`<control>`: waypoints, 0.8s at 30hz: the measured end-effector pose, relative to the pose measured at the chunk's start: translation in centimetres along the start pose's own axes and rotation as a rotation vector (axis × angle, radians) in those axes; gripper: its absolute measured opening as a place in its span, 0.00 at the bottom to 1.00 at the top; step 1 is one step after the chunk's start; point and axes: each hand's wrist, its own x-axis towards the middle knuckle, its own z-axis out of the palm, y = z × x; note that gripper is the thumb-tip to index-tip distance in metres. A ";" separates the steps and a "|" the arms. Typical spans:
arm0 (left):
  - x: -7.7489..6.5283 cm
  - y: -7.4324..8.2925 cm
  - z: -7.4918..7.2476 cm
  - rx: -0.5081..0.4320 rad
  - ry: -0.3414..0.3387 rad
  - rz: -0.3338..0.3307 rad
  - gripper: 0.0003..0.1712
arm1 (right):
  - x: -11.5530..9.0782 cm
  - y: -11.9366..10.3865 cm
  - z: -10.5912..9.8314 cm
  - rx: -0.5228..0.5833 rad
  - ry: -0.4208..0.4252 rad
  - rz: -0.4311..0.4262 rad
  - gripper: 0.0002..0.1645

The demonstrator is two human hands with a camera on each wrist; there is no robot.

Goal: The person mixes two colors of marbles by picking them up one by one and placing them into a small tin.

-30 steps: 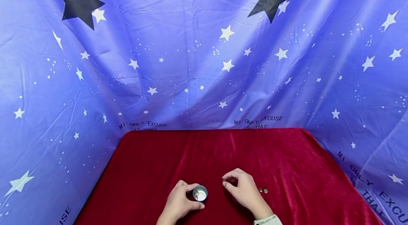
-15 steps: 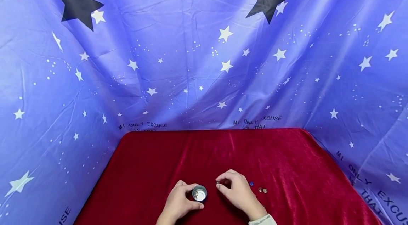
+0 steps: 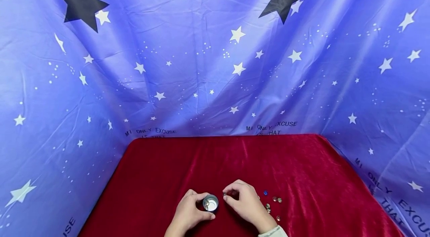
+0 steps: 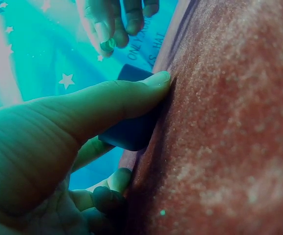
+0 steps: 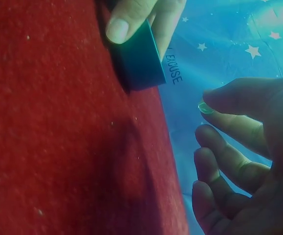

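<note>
My left hand [image 3: 189, 210] grips a small dark round cup [image 3: 214, 197] that stands upright on the cloth, thumb on one side and fingers on the other. Its inside looks shiny, with something small and brownish at the left of the bottom. In the left wrist view the cup's dark wall [image 4: 131, 131] shows below my thumb. My right hand [image 3: 248, 203], raised just right of the cup, pinches a clear greenish glass marble [image 5: 206, 108] between thumb and index finger. The other fingers are bent and hold nothing. The marble is apart from the cup.
Several loose glass marbles lie right of my right hand, among them a blue marble [image 3: 265, 193] and a brownish marble [image 3: 278, 218]. A red velvet cloth [image 3: 168, 166] covers the table. Blue star-printed curtains [image 3: 201, 61] enclose its back and sides.
My right hand has moved left, toward the cup, with the marble in its fingertips. More marbles have come into sight behind it. The left hand and cup have stayed put.
</note>
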 end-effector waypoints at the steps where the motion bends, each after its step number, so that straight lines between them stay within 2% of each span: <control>1: 0.0 0.0 0.0 -0.001 0.001 0.001 0.35 | 0.0 0.0 0.0 0.003 -0.008 0.000 0.08; 8: 0.1 -0.1 0.0 0.016 0.007 0.010 0.34 | 0.1 -0.2 0.5 0.011 -0.046 -0.015 0.08; 17: 0.3 -0.2 0.0 0.020 -0.001 0.016 0.33 | 0.2 -0.8 1.3 0.033 -0.046 -0.083 0.08; 24: 0.0 -0.3 0.2 0.010 -0.003 0.010 0.34 | 0.1 -1.2 1.8 0.032 -0.046 -0.091 0.08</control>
